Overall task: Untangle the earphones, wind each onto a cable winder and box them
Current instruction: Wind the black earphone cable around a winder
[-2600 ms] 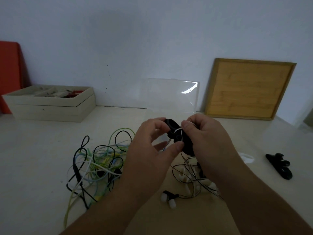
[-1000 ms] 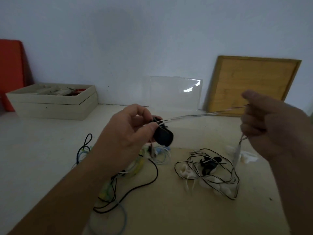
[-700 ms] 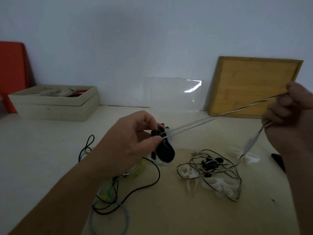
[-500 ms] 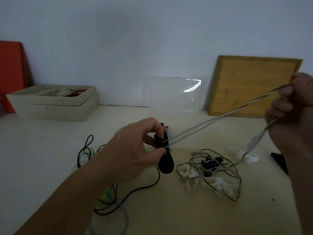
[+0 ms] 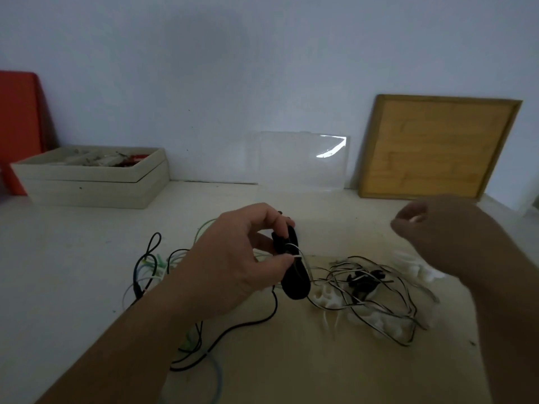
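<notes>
My left hand (image 5: 233, 272) pinches a black cable winder (image 5: 293, 279) above the table, thumb and fingers on its upper end. A thin black-and-white earphone cable (image 5: 300, 258) is looped round the winder and drops slack into a loose pile of the same cable (image 5: 376, 290) on the table to the right. My right hand (image 5: 446, 237) hovers above that pile, blurred, fingers curled; no cable shows in it. A tangle of green, white and black earphones (image 5: 151, 266) lies left of my left arm.
White cable winders (image 5: 326, 297) lie under and beside the pile, one more (image 5: 420, 269) below my right hand. A pale wooden box (image 5: 90, 176) stands at the back left. A clear sheet (image 5: 300, 158) and a wooden board (image 5: 437, 147) lean on the wall.
The cable stretched taut between my hands has gone slack. My right hand has come down and back left toward the winder. My left hand still holds the winder.
</notes>
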`<state>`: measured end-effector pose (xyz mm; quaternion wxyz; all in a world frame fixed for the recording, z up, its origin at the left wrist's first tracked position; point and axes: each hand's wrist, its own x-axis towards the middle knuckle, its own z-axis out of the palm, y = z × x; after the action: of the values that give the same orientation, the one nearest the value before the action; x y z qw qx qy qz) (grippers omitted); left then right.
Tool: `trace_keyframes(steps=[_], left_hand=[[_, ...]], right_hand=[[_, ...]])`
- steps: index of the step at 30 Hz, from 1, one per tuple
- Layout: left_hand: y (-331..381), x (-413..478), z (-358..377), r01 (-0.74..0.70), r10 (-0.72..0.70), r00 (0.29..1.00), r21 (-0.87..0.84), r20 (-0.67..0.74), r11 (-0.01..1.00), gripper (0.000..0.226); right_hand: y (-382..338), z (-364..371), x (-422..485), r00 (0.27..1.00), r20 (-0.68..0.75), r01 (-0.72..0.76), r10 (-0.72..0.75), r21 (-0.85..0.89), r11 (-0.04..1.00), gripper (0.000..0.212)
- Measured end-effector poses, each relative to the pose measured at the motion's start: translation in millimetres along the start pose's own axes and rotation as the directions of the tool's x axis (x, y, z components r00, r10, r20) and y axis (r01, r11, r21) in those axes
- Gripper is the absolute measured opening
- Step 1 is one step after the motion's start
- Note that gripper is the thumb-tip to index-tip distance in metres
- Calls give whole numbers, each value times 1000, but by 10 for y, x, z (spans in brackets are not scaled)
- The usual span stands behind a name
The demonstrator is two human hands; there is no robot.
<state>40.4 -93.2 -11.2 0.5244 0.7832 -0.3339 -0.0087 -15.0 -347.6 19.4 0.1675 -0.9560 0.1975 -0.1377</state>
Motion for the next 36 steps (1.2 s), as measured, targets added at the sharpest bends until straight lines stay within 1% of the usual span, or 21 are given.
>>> trace_keyframes(steps=[1,2,3,5,7,10,11,13,14,15,17,19,22,24,25,28,29,30,33,34,36], left_hand=[[3,0,10,6,-6,1000,-18,7,1000,22],[11,-2,21,12,-12,1000,-38,13,999,22],[14,0,28,14,-14,1000,-56,16,998,22],[30,-1,29,5,-4,1000,-88,15,996,21],[26,4,18,-5,4,1000,-97,-8,995,19],[-25,20,9,7,-13,997,-84,-71,996,21],[-47,24,11,3,-12,996,-93,-92,996,21],[-64,30,42,-32,22,995,-94,-100,995,23],[-63,25,81,-64,59,993,-49,-99,997,25],[-58,15,130,-102,103,989,22,-103,995,26],[-19,-13,241,-184,201,971,135,-125,974,25],[35,-38,333,-242,272,948,180,-167,953,24],[53,-54,394,-269,317,912,204,-261,941,25],[57,-63,406,-258,308,899,193,-312,947,29],[62,-67,414,-252,301,898,185,-321,950,30],[84,-84,449,-235,275,905,159,-325,959,35],[87,-88,459,-228,263,908,143,-327,963,37],[95,-93,466,-217,244,912,117,-328,969,38],[114,-102,475,-175,175,934,27,-313,984,36],[117,-106,476,-154,146,941,-2,-304,988,36],[115,-109,479,-117,100,954,-42,-283,992,36]], right_hand=[[-81,-3,-39,997,-14,79,-78,71,994,21],[-159,-2,-84,986,-8,165,-167,211,963,23],[-259,-1,-146,961,47,238,-272,360,902,28],[-412,38,-250,859,219,275,-463,566,777,38],[-461,87,-289,772,328,266,-544,611,746,39],[-442,122,-259,748,458,233,-480,496,837,55],[-440,123,-254,754,476,226,-452,458,860,50],[-440,109,-246,815,390,219,-428,476,852,22],[-432,101,-245,852,317,210,-417,523,826,16],[-440,89,-252,875,257,203,-410,575,793,19],[-492,80,-279,872,214,208,-441,654,728,23],[-542,105,-305,861,192,246,-472,654,715,28],[-514,139,-257,916,68,247,-396,682,689,26],[-510,120,-244,934,95,132,-345,806,577,26],[-512,119,-246,945,97,100,-313,824,558,25],[-516,165,-252,956,90,135,-281,714,687,23],[-539,169,-265,952,105,131,-289,713,689,23],[-551,173,-265,954,102,113,-282,749,653,24],[-543,153,-232,981,93,-12,-170,903,429,26],[-544,160,-222,979,117,-40,-169,916,400,26],[-550,209,-220,970,152,-52,-188,892,449,30]])
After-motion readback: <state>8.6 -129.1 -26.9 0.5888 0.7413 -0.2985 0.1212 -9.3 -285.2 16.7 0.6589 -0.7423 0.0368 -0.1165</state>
